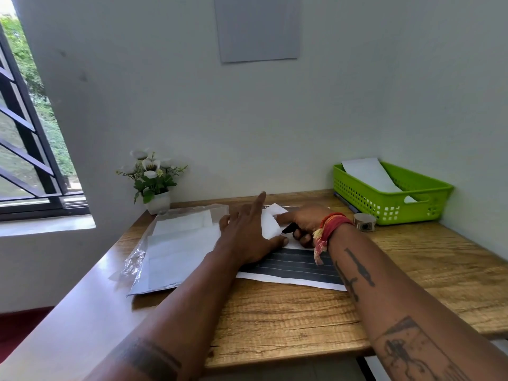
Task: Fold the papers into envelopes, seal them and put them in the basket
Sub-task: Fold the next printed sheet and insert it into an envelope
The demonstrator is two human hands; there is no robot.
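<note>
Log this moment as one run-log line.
step: folding | left hand: pressing striped paper | right hand: creasing folded flap, scissors in grip | green basket: one white envelope inside | tape roll: idle

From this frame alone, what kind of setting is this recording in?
Probably a small home or office desk corner: a wooden table against plain white walls, a barred window, a potted flower, and a green basket holding paper.

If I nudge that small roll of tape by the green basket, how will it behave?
The tape roll appears to stand on its flat side on the wooden table, so it would probably slide rather than roll. It looks small and hollow, so likely light and easy to knock. Tipped onto its edge, it might roll toward the green basket.
</note>
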